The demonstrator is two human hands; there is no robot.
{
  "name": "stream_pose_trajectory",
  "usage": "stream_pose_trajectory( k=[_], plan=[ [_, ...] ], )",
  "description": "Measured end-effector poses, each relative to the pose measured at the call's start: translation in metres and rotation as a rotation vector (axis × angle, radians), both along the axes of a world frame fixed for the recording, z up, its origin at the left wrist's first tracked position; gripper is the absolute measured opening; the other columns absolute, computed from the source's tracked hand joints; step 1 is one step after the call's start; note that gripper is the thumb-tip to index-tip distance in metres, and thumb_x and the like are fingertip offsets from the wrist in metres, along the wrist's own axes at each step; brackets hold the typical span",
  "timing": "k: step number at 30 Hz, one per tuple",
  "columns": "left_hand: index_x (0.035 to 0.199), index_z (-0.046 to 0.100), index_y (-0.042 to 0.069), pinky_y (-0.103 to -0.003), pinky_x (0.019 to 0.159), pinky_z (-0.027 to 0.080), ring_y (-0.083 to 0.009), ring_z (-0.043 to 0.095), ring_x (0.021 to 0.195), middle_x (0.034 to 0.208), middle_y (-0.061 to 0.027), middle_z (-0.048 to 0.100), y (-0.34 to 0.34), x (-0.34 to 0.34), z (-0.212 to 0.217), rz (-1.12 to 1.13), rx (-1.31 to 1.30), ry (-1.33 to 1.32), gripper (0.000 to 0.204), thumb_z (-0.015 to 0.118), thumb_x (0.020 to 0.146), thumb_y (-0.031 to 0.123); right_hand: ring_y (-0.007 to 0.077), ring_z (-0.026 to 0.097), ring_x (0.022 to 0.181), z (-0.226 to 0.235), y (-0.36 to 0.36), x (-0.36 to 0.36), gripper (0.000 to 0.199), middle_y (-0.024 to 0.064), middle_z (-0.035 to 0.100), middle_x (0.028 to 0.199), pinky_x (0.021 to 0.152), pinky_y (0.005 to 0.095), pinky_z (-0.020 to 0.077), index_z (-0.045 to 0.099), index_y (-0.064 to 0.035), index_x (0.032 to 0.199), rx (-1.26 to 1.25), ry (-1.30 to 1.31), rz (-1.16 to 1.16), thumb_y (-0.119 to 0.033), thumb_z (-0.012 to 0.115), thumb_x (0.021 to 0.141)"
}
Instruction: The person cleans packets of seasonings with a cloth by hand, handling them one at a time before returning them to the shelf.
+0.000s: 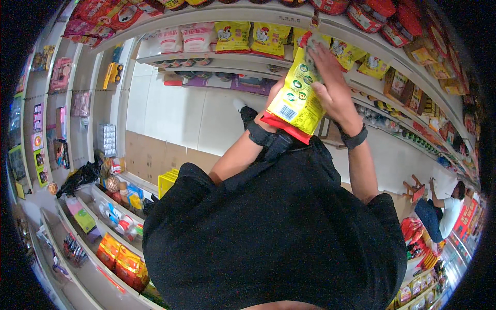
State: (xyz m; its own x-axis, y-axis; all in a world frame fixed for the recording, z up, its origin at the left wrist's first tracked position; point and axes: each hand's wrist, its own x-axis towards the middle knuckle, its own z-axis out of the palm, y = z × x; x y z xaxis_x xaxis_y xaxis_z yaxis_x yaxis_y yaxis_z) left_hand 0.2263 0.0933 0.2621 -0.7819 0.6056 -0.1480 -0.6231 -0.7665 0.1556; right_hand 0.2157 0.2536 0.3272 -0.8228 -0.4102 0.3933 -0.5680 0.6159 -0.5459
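Note:
A yellow bag with red ends is held tilted in front of my chest, its printed back with a barcode toward me. My left hand grips its left side, with most of the fingers hidden behind the bag. Across the bag's upper right part lies my right hand, fingers stretched out and thumb apart. Just beyond the bag, similar yellow bags with a chicken picture stand in a row on the shelf.
Pale pink-and-white bags stand left of the yellow ones. Red-lidded jars fill the shelf above. Cardboard lies on the floor at left, near a yellow crate. Another person is low down at far right, beside a wooden stool.

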Motion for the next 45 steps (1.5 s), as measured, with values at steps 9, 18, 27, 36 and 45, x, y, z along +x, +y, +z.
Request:
stream_pose_trajectory(
  k=[9, 18, 27, 36, 45],
  plan=[
    [0.129, 0.033, 0.008, -0.04, 0.094, 0.038, -0.0271, 0.044, 0.111, 0.125, -0.012, 0.04, -0.005, 0.009, -0.033, 0.204, -0.134, 0.056, 0.055, 0.028, 0.087, 0.043, 0.0302, 0.032, 0.129, 0.004, -0.042, 0.052, 0.056, 0.0068, 0.039, 0.137, 0.105, 0.0481, 0.0234, 0.045, -0.0139, 0.127, 0.146, 0.034, 0.398, -0.049, 0.045, 0.084],
    [0.142, 0.014, 0.011, -0.051, 0.105, 0.023, -0.04, 0.024, 0.129, 0.145, -0.0179, 0.017, -0.012, 0.016, -0.028, 0.3, -0.32, -0.264, 0.101, 0.025, 0.07, 0.08, 0.0266, 0.037, 0.126, -0.002, -0.002, 0.06, 0.045, 0.0033, 0.046, 0.131, 0.103, 0.048, 0.0279, 0.053, -0.0124, 0.117, 0.15, 0.029, 0.414, -0.035, 0.056, 0.079],
    [0.13, 0.035, 0.005, -0.048, 0.099, 0.035, -0.034, 0.042, 0.118, 0.131, -0.0176, 0.041, -0.011, 0.016, -0.021, 0.069, 0.463, 0.018, 0.056, 0.033, 0.091, 0.045, 0.0327, 0.032, 0.128, -0.028, 0.035, 0.027, 0.049, 0.0142, 0.038, 0.136, 0.106, 0.0444, 0.0229, 0.044, -0.0071, 0.128, -0.001, 0.056, 0.001, -0.028, 0.047, 0.084],
    [0.119, 0.048, 0.003, -0.04, 0.086, 0.048, -0.0277, 0.06, 0.097, 0.112, -0.0148, 0.058, -0.009, 0.003, 0.005, 0.016, 0.014, -0.012, 0.044, 0.039, 0.093, 0.037, 0.0332, 0.023, 0.132, -0.011, 0.014, 0.004, 0.059, 0.0162, 0.028, 0.142, 0.108, 0.0418, 0.0185, 0.033, -0.0049, 0.134, 0.038, 0.026, -0.159, -0.023, 0.051, 0.081],
    [0.119, 0.046, 0.005, -0.034, 0.084, 0.047, -0.0214, 0.056, 0.097, 0.109, -0.0107, 0.055, -0.006, 0.01, -0.03, 0.198, 0.111, 0.195, 0.032, 0.036, 0.095, 0.023, 0.0324, 0.029, 0.13, -0.001, -0.041, 0.034, 0.066, 0.0139, 0.034, 0.139, 0.107, 0.045, 0.022, 0.039, -0.0091, 0.131, 0.08, 0.048, 0.251, -0.041, 0.058, 0.077]
  ],
)
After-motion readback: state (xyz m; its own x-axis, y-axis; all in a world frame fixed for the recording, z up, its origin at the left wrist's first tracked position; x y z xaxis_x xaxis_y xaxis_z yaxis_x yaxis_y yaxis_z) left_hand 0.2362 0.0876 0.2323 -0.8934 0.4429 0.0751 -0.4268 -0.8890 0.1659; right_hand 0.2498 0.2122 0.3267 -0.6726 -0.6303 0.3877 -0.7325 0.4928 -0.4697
